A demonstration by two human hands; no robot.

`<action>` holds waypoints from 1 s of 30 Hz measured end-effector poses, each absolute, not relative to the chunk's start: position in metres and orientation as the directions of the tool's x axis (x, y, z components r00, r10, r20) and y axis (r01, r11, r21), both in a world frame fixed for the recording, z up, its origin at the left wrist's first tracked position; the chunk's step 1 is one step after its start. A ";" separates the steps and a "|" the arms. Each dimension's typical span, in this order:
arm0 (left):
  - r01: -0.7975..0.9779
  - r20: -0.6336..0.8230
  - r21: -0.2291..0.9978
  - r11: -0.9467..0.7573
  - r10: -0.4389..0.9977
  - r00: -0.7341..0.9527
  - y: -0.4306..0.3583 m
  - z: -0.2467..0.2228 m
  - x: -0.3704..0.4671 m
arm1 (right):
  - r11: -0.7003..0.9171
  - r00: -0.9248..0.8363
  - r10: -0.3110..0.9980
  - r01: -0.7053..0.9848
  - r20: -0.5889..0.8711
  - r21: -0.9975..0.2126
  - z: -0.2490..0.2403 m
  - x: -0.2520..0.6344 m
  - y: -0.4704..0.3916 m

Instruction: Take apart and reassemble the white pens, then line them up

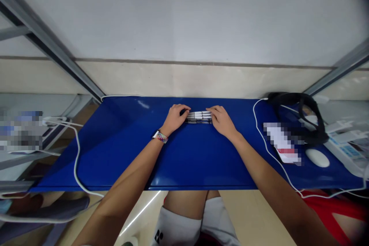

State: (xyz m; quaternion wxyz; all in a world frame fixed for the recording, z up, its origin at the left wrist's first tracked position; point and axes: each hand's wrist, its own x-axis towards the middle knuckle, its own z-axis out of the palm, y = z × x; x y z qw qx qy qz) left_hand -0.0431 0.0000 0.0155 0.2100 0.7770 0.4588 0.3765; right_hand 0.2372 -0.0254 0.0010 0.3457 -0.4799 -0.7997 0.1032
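Observation:
Several slim white pens or sticks with dark marks [198, 115] lie side by side across the blue table [187, 157], near its back edge. Around their left ends curve the fingers of my left hand [176, 117], which has a woven band on the wrist. My right hand [221, 120] closes on their right ends. Both hands rest on the table, and the middle of the bundle shows between them.
At the right are a black strap-like headset [315, 123], a white mouse [317, 158] and a blurred white and red packet [282, 144]. White cables run along both sides. Metal frame posts [83, 80] rise at the table's sides.

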 end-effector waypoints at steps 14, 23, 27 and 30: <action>-0.107 0.146 0.984 -0.145 0.989 0.003 -0.013 0.015 0.010 | 0.265 0.124 0.950 0.167 0.287 -0.950 -0.012 0.203 -0.016; -0.086 0.149 0.985 -0.151 0.988 -0.030 -0.027 0.013 0.004 | 0.276 0.119 0.946 0.198 0.303 -0.940 -0.011 0.198 -0.041; -0.026 0.202 0.979 -0.203 0.979 -0.031 -0.029 0.011 0.003 | 0.282 0.104 0.946 0.208 0.308 -0.936 -0.008 0.198 -0.042; 0.015 0.222 0.975 -0.222 0.974 -0.032 -0.027 0.010 0.001 | 0.288 0.098 0.944 0.216 0.314 -0.933 -0.008 0.199 -0.041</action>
